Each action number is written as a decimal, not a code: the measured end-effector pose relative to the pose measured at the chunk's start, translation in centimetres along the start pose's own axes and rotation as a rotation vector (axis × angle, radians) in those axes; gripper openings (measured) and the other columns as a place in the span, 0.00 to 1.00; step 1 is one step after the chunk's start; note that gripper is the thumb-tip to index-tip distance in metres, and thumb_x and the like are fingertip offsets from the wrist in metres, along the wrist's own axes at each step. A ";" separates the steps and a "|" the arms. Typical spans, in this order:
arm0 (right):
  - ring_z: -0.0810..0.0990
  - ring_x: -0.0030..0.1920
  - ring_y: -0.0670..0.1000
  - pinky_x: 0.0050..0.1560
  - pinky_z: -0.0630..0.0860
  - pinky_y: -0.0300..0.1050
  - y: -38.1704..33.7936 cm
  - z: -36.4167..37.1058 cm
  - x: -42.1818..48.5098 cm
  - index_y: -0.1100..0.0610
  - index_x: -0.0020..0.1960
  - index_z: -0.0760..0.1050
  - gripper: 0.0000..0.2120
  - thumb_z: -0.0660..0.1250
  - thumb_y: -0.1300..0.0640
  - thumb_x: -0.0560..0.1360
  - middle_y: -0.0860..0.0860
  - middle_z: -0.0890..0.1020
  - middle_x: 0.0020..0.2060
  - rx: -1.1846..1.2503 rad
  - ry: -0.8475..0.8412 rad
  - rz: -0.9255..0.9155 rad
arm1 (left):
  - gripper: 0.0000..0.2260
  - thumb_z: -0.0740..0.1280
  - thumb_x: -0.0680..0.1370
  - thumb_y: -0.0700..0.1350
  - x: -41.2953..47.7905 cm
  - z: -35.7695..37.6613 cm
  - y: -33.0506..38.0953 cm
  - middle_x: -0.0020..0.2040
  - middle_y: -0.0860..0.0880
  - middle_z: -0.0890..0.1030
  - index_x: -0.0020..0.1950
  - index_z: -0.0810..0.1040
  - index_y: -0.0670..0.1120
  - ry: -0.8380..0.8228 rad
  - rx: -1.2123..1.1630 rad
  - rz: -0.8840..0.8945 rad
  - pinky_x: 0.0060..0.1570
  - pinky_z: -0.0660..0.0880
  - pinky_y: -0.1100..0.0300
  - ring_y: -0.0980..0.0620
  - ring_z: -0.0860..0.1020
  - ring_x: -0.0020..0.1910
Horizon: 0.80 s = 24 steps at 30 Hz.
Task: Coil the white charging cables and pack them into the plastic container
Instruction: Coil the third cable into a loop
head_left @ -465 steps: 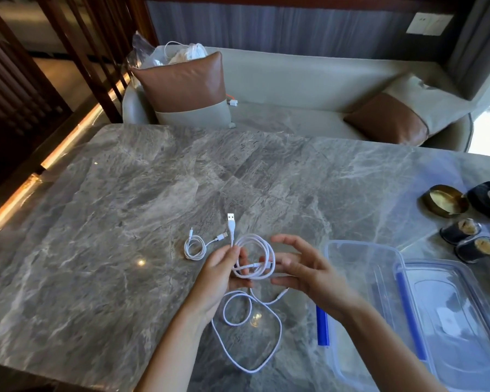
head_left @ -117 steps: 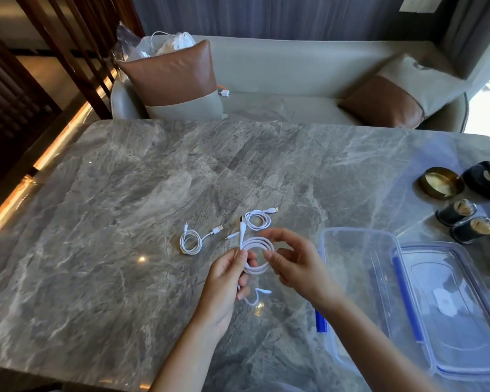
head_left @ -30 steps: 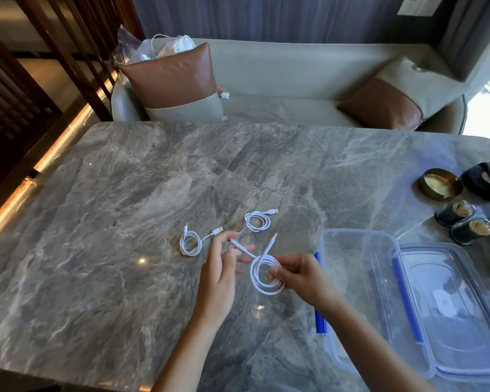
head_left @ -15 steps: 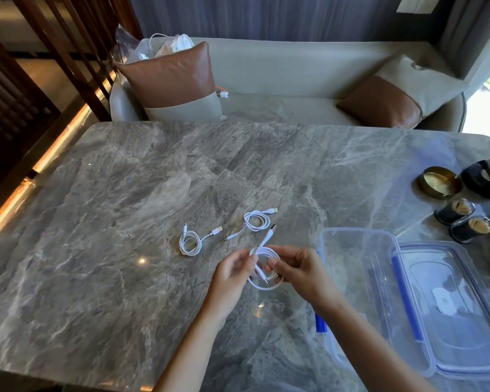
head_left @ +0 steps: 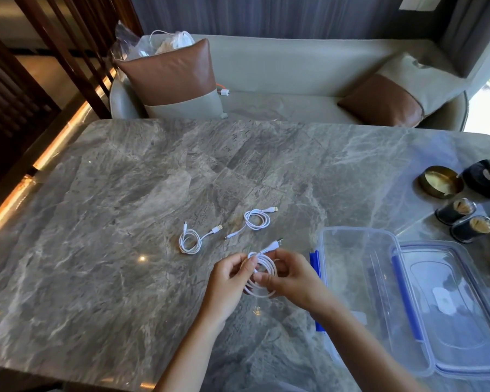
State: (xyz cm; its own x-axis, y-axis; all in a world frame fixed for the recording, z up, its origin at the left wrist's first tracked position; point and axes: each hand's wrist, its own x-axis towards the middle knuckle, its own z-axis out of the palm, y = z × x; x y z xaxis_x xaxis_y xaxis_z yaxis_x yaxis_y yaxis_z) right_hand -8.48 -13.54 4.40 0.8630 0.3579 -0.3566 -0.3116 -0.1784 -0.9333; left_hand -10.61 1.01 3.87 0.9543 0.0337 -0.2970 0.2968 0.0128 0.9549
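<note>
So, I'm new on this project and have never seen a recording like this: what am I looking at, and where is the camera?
There is no machine here: a person works with two bare hands. The one camera is worn on the person's head and looks forward and down, which is why the arms come in from the bottom edge. The left hand and the right hand both pinch a white cable wound into loops, over the marble table. Two more cables lie coiled on the table beyond the hands: the left coil and the right coil. To the right stands a clear plastic container, open, with nothing in it that I can see; its lid lies next to it. A gold dish and small dark jars sit at the far right.
</note>
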 end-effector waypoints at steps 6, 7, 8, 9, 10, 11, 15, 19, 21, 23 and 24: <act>0.79 0.33 0.49 0.29 0.77 0.40 0.2 0.2 0.2 0.59 0.52 0.77 0.11 0.71 0.55 0.72 0.52 0.81 0.36 -0.067 -0.009 0.028 | 0.07 0.64 0.77 0.44 -0.6 -0.6 0.1 0.39 0.49 0.83 0.47 0.82 0.44 -0.108 -0.061 -0.130 0.36 0.75 0.63 0.54 0.80 0.39; 0.79 0.33 0.49 0.30 0.77 0.41 0.4 0.2 0.2 0.59 0.51 0.76 0.09 0.70 0.56 0.73 0.52 0.81 0.37 -0.063 0.009 0.031 | 0.08 0.64 0.77 0.44 -0.6 -0.7 0.2 0.40 0.49 0.83 0.48 0.83 0.46 -0.131 -0.067 -0.143 0.36 0.76 0.64 0.54 0.80 0.40; 0.79 0.34 0.50 0.30 0.77 0.42 0.5 0.1 0.2 0.60 0.50 0.76 0.08 0.70 0.57 0.73 0.53 0.81 0.37 -0.048 0.020 0.041 | 0.08 0.63 0.77 0.44 -0.7 -0.8 0.3 0.42 0.49 0.84 0.49 0.83 0.47 -0.161 -0.084 -0.156 0.36 0.76 0.65 0.55 0.81 0.41; 0.79 0.35 0.50 0.32 0.77 0.43 0.6 0.0 0.2 0.60 0.50 0.76 0.07 0.69 0.58 0.74 0.54 0.81 0.38 -0.016 0.018 0.061 | 0.09 0.63 0.77 0.44 -0.6 -0.9 0.4 0.44 0.49 0.84 0.50 0.83 0.47 -0.200 -0.121 -0.170 0.37 0.77 0.64 0.54 0.81 0.42; 0.80 0.36 0.51 0.35 0.77 0.44 0.7 -0.1 0.1 0.59 0.51 0.77 0.07 0.68 0.58 0.74 0.54 0.81 0.39 0.032 0.001 0.085 | 0.10 0.63 0.76 0.43 -0.6 -1.1 0.5 0.46 0.48 0.84 0.52 0.82 0.47 -0.243 -0.179 -0.186 0.39 0.78 0.63 0.53 0.82 0.44; 0.80 0.38 0.51 0.38 0.77 0.46 0.7 -0.2 0.0 0.58 0.51 0.77 0.07 0.68 0.58 0.74 0.54 0.81 0.40 0.086 -0.023 0.110 | 0.12 0.62 0.75 0.43 -0.5 -1.4 0.6 0.48 0.47 0.84 0.54 0.82 0.46 -0.283 -0.237 -0.201 0.40 0.79 0.61 0.52 0.82 0.45; 0.83 0.44 0.57 0.41 0.77 0.48 0.7 -0.3 -0.2 0.55 0.53 0.76 0.08 0.68 0.56 0.74 0.54 0.83 0.43 0.172 -0.025 0.139 | 0.09 0.66 0.74 0.48 -0.7 -1.5 0.6 0.46 0.52 0.84 0.53 0.81 0.51 -0.324 -0.226 -0.179 0.37 0.78 0.63 0.56 0.80 0.43; 0.83 0.45 0.49 0.45 0.79 0.42 0.5 -0.6 -0.2 0.49 0.55 0.76 0.13 0.67 0.57 0.71 0.48 0.84 0.44 0.237 -0.067 0.091 | 0.06 0.67 0.71 0.47 -0.7 -1.0 0.2 0.38 0.55 0.82 0.45 0.82 0.52 -0.230 -0.204 -0.133 0.31 0.74 0.66 0.60 0.76 0.35; 0.82 0.48 0.52 0.53 0.78 0.46 0.3 -1.1 -0.2 0.51 0.56 0.78 0.14 0.67 0.57 0.70 0.52 0.84 0.45 0.387 -0.127 0.074 | 0.06 0.66 0.73 0.44 -0.7 -0.9 0.1 0.37 0.55 0.82 0.44 0.83 0.52 -0.228 -0.194 -0.127 0.31 0.74 0.67 0.61 0.75 0.33; 0.79 0.48 0.54 0.55 0.76 0.48 0.2 -1.7 -0.1 0.54 0.56 0.80 0.13 0.69 0.56 0.71 0.57 0.82 0.46 0.498 -0.151 0.092 | 0.09 0.64 0.77 0.41 -0.7 -0.9 0.0 0.37 0.55 0.81 0.45 0.83 0.50 -0.215 -0.152 -0.117 0.31 0.75 0.66 0.61 0.74 0.33; 0.79 0.46 0.53 0.54 0.77 0.47 0.3 -2.0 0.0 0.56 0.56 0.80 0.14 0.68 0.57 0.72 0.58 0.81 0.45 0.531 -0.159 0.106 | 0.10 0.62 0.78 0.40 -0.6 -0.9 -0.1 0.38 0.53 0.81 0.45 0.83 0.50 -0.209 -0.121 -0.107 0.31 0.75 0.66 0.61 0.73 0.33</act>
State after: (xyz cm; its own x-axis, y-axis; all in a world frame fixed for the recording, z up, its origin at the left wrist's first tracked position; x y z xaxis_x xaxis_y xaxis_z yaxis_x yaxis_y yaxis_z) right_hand -7.83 -15.43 4.20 0.7584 0.5043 -0.4130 -0.5860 0.2503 -0.7707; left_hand -11.24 1.87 3.99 0.9081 -0.1810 -0.3777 0.4021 0.1248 0.9070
